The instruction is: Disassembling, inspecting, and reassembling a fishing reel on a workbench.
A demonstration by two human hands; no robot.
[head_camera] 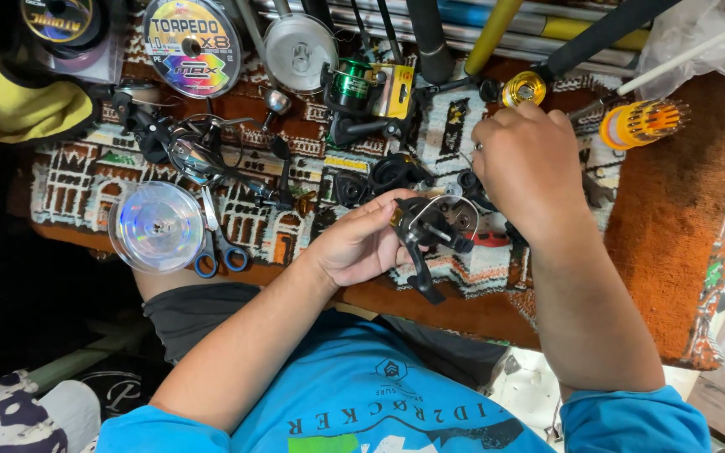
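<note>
Left hand wrapped around black fishing reel; right hand curled above, grip hidden. Reel best kept still.

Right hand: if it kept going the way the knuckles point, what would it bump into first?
Probably the small gold spool just beyond the right hand, then the rods; depth is unclear.

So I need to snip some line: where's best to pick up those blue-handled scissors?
Take the scissors by the two blue finger loops at the near end, coming from the table's near edge. The blades point away, tucked beside the clear spool, so the loops are the free, safe part.
</note>
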